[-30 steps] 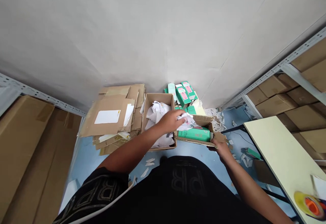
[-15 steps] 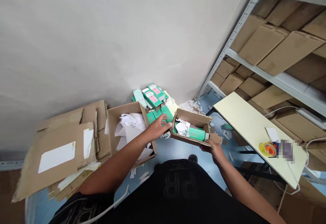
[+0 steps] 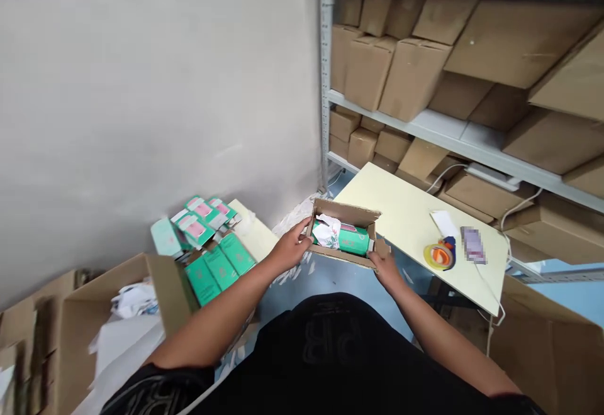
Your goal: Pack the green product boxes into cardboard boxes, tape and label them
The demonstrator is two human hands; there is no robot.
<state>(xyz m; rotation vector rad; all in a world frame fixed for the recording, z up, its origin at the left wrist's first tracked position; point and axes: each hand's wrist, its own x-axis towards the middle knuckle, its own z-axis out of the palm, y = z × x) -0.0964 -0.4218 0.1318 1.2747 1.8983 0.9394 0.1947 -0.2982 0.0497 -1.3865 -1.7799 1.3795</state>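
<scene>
Both hands hold a small open cardboard box [image 3: 346, 256] in front of my body. My left hand [image 3: 290, 249] grips its left end, with the thumb near the rim. At the right end, my right hand [image 3: 384, 268] is closed on the lower corner, its fingers partly hidden beneath. Inside the box lies a green carton [image 3: 355, 239] with a pink panel. Crumpled white paper [image 3: 326, 231] covers the carton's left part. One flap of the box stands up at the back, and a torn flap sticks out on the right.
A pale table [image 3: 391, 204] to the right carries a tape dispenser [image 3: 441, 254], a white paper and a purple pixelated item. Several green cartons [image 3: 219, 264] stand left. A large box [image 3: 172, 295] holds white paper. Shelves [image 3: 472, 144] with brown boxes line the right. Paper scraps litter the floor.
My view has turned right, bringing the table and shelves nearer the middle. My left hand has come from beside the small box to grip its left end; the right keeps its hold.
</scene>
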